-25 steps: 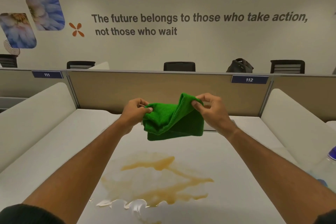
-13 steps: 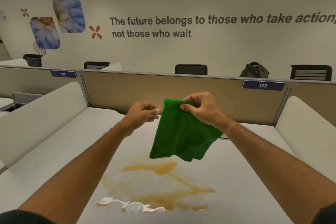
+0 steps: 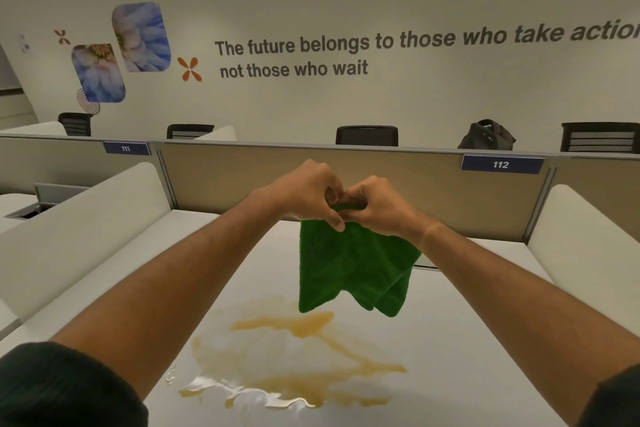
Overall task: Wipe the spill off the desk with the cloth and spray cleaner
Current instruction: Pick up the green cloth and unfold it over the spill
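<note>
both hands [image 3: 341, 199] pinch green cloth [image 3: 349, 270], hanging lengthwise down.

Head cam, fwd and down, close over desk [image 3: 450, 340], toward partition [image 3: 242, 177].

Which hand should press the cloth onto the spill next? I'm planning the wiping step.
Probably the right hand: the green cloth hangs mostly under it, above the spill's far edge. The left hand only pinches the top corner. Both are close, so the advantage is slight.
</note>
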The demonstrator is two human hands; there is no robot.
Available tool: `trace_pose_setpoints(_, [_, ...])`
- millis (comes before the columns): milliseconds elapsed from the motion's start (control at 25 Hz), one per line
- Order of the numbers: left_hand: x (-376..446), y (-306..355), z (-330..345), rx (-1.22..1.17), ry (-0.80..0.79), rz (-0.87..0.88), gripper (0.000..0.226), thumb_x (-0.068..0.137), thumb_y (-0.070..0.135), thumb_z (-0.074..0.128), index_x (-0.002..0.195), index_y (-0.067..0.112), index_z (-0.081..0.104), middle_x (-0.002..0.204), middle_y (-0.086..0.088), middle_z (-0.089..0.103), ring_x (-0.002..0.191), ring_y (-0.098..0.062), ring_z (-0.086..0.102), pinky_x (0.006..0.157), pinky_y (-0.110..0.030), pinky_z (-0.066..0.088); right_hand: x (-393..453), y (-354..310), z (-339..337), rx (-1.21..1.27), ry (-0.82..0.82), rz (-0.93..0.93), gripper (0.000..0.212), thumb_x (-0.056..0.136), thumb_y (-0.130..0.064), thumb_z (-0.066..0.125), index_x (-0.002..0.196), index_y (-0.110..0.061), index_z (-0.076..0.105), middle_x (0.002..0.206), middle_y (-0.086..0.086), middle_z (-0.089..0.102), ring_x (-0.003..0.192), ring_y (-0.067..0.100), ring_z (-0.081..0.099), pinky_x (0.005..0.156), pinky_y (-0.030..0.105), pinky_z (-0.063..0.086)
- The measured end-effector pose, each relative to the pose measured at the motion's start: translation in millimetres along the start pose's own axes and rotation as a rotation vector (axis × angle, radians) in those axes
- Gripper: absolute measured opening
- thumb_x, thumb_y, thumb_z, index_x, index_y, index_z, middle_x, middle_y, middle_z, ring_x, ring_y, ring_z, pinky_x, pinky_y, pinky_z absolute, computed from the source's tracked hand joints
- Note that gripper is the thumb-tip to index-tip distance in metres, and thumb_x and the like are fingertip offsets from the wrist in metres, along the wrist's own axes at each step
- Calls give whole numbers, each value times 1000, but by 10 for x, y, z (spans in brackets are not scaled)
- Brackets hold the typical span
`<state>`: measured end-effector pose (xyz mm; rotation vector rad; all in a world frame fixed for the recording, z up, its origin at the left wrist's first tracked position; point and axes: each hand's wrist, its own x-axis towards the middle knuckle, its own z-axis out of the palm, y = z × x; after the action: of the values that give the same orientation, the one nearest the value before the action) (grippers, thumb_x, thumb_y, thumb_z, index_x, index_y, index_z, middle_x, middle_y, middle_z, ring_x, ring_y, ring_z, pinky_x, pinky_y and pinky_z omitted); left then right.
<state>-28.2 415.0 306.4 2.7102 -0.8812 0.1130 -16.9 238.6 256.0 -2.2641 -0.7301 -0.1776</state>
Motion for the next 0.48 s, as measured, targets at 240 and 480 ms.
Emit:
trace_pose_setpoints(240, [44,51,44,16,-26,-28,44,65,28,87,104,13,72,78,9,64,74,-7,63,64,-19,51,-55,64,-31,22,-26,21,17,79,-26,79,94,-19,77,85,-7,74,74,3,69,66,17,56])
trace_pose_setpoints(480, [17,-45,12,-87,-11,-61,27,70,21,84,94,15,76,76,8,70,72,-4,67,61,-15,54,-83,180,-58,-54,-88,80,7,82,-22,76,88,-23,73,81,-9,71,74,4,66,60,14,49])
